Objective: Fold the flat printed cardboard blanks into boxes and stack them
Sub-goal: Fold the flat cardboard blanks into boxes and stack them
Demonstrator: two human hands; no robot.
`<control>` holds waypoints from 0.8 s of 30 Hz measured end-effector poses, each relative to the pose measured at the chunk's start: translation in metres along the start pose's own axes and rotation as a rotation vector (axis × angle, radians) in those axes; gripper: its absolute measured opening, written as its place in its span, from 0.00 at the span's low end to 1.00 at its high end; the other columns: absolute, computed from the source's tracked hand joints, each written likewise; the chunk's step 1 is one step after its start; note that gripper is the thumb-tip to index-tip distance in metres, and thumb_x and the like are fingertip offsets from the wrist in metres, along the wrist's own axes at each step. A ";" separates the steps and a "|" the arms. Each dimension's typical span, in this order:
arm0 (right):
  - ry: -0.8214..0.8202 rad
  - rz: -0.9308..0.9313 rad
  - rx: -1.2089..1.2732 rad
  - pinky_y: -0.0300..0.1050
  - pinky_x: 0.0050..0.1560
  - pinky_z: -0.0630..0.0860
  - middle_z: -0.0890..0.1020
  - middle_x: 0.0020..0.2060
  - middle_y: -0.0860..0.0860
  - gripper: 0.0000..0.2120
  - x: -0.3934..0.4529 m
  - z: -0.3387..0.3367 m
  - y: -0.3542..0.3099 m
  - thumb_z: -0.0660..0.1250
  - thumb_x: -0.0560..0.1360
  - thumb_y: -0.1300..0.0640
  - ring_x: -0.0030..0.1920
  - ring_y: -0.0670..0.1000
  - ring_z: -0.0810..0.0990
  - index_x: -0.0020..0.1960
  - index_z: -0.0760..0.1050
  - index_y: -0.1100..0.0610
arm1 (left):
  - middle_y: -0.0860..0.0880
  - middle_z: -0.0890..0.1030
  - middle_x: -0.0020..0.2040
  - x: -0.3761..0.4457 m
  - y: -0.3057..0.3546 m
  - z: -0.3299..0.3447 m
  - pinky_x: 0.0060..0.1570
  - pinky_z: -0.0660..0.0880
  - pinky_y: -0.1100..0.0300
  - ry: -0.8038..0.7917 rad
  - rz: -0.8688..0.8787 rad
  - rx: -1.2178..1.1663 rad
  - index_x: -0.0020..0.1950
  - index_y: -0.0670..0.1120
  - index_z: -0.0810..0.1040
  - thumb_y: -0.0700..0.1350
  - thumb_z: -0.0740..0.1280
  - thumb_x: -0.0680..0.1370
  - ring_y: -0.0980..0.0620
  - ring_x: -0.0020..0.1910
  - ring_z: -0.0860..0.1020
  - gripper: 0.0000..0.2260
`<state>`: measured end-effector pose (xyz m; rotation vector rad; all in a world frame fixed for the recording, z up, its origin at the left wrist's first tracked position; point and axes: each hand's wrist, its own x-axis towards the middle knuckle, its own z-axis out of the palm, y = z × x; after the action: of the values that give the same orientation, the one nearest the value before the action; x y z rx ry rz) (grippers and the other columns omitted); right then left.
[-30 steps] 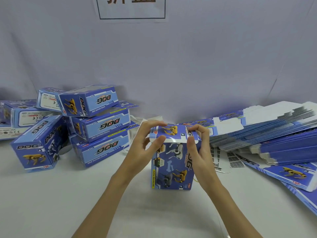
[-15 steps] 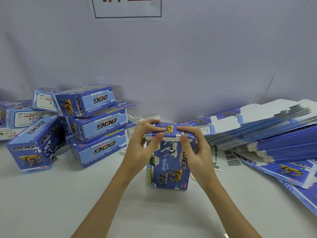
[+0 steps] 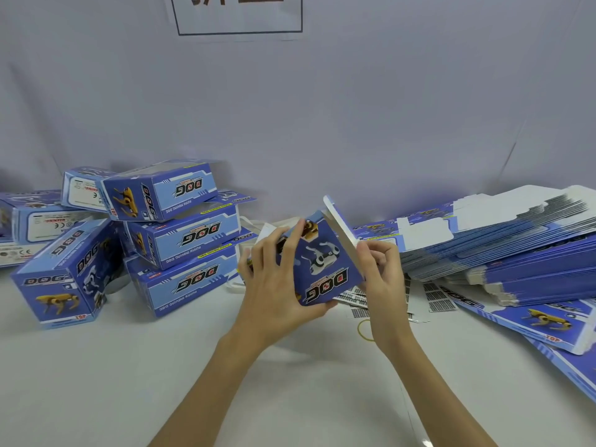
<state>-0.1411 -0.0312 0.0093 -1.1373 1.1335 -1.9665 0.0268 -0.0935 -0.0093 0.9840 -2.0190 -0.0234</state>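
Blue printed cardboard fills the table [image 3: 96, 382] from edge to edge. At far left, finished boxes [image 3: 180, 233] are seen piled loosely against the backdrop, several lying on their sides and one tilted box [image 3: 61, 279] leaning at the front. Toward the middle, the box in hand [image 3: 319, 269] is now held lifted and tipped over, where half a second earlier it was standing upright on the table with its top flap being pressed shut. The left hand [image 3: 274, 285] is wrapped round the box's left side, fingers spread over the printed face and thumb under the lower edge. An unclosed white-backed flap [image 3: 342, 224] is seen sticking up at the other end, and its lower corner is pinched by the right hand [image 3: 380, 272]. One end is therefore judged closed and the box turned so that the opposite end can be folded. Just beyond, a yellow rubber band [image 3: 366, 330] lies on the table, and flat blanks [image 3: 516, 250] are stacked at far right, awaiting folding.
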 end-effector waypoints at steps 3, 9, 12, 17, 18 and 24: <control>-0.044 -0.012 -0.035 0.35 0.36 0.77 0.81 0.38 0.45 0.17 0.004 -0.005 -0.001 0.66 0.83 0.44 0.36 0.42 0.81 0.62 0.72 0.57 | 0.50 0.60 0.77 0.000 -0.007 -0.003 0.72 0.61 0.32 0.021 0.116 0.075 0.83 0.64 0.51 0.75 0.70 0.65 0.50 0.76 0.58 0.51; 0.127 0.294 0.201 0.57 0.48 0.87 0.89 0.53 0.53 0.22 0.023 -0.029 -0.017 0.64 0.77 0.33 0.53 0.57 0.89 0.62 0.79 0.48 | 0.53 0.61 0.77 0.003 -0.015 -0.018 0.71 0.66 0.37 0.005 0.084 -0.104 0.81 0.69 0.53 0.73 0.73 0.65 0.52 0.75 0.62 0.49; 0.041 0.386 0.342 0.56 0.50 0.87 0.88 0.53 0.56 0.31 0.028 -0.038 -0.018 0.62 0.75 0.29 0.53 0.59 0.87 0.61 0.78 0.54 | 0.57 0.60 0.77 0.005 -0.010 -0.025 0.72 0.67 0.39 -0.054 0.024 -0.239 0.80 0.71 0.53 0.72 0.73 0.67 0.58 0.76 0.60 0.47; -0.277 0.357 0.017 0.61 0.69 0.77 0.83 0.66 0.57 0.26 0.013 -0.020 -0.004 0.61 0.82 0.35 0.65 0.55 0.84 0.74 0.73 0.48 | 0.55 0.83 0.60 0.007 0.004 -0.038 0.48 0.82 0.61 -0.186 -0.415 -1.108 0.73 0.63 0.74 0.67 0.77 0.67 0.55 0.56 0.84 0.35; -0.375 0.358 -0.059 0.59 0.69 0.77 0.82 0.68 0.53 0.26 0.007 -0.015 -0.001 0.64 0.82 0.36 0.66 0.52 0.83 0.76 0.71 0.44 | 0.52 0.87 0.50 0.006 0.003 -0.038 0.42 0.82 0.63 -0.198 -0.533 -1.295 0.66 0.57 0.82 0.68 0.77 0.67 0.56 0.46 0.87 0.30; -0.383 0.439 0.049 0.46 0.63 0.82 0.81 0.67 0.34 0.30 -0.007 0.001 0.004 0.74 0.74 0.33 0.69 0.41 0.79 0.74 0.71 0.34 | 0.47 0.85 0.61 0.012 -0.013 -0.027 0.52 0.83 0.49 -0.059 -0.706 -1.215 0.72 0.54 0.77 0.64 0.64 0.80 0.47 0.57 0.85 0.24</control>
<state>-0.1365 -0.0279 0.0033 -1.0719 1.0172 -1.3657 0.0502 -0.1011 0.0119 0.7700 -1.1874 -1.4619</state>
